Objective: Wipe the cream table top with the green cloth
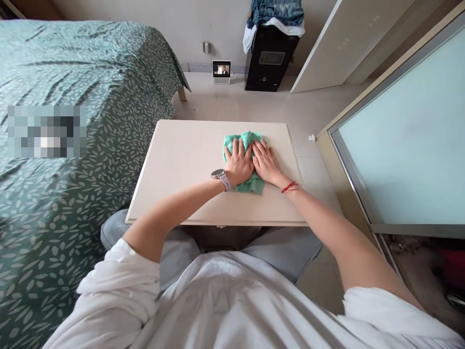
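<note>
The left hand (240, 162) and right hand (268, 162) lie unclosed on the cloth (251, 185); both flat, presumably to spread pressure across it, against the table (185, 162) beneath them.

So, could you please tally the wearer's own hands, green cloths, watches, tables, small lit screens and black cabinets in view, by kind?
Hands: 2 (left hand, right hand)
Green cloth: 1, under both hands
Watch: 1, on the left wrist
Table: 1
Small lit screen: 1
Black cabinet: 1
Total: 7
</note>
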Demonstrator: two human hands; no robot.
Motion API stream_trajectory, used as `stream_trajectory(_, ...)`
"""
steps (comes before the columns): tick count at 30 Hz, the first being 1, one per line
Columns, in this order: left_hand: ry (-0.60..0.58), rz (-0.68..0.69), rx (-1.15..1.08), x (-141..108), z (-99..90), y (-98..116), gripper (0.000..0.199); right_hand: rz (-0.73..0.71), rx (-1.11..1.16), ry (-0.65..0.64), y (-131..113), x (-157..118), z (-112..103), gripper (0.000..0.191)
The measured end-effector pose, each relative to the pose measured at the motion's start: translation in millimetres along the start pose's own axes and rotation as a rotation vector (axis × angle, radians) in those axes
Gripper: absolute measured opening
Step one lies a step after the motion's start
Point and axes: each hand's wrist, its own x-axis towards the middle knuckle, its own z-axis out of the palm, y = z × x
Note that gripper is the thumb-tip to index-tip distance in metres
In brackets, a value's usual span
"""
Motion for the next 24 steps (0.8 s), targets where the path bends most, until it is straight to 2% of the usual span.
stream_trajectory(6, -0.021, 0.063, 0.029, -83.4, 4.2, 37.3, 0.07, -0.057, -0.015, 0.048, -21.1, -106.1, 0.3, 0.071)
stream_trajectory(10, -0.047, 0.166, 0.05, -135.5, 10.6, 53.5, 0.073, -0.053, -0.011, 0.087, -38.8, -178.4, 3.2, 0.072)
stream_trajectory(13, -0.032, 0.247, 0.058, -155.6, 17.2, 58.7, 0.076, -0.045, -0.012, 0.106, -44.1, -207.6, 5.3, 0.075)
stream_trajectory(15, -0.029, 0.263, 0.055, -154.0, 20.2, 59.2, 0.077, -0.056, -0.006, 0.099, -41.0, -207.3, 5.0, 0.077)
stream_trajectory(18, -0.054, 0.233, 0.042, -127.8, 20.6, 56.9, 0.077, -0.075, 0.01, 0.076, -26.4, -179.4, 1.9, 0.076)
stream_trajectory(24, -0.067, 0.184, -0.009, -24.8, 12.5, 42.3, 0.074, 0.031, -0.016, 0.049, 19.8, -77.5, -7.1, 0.074)
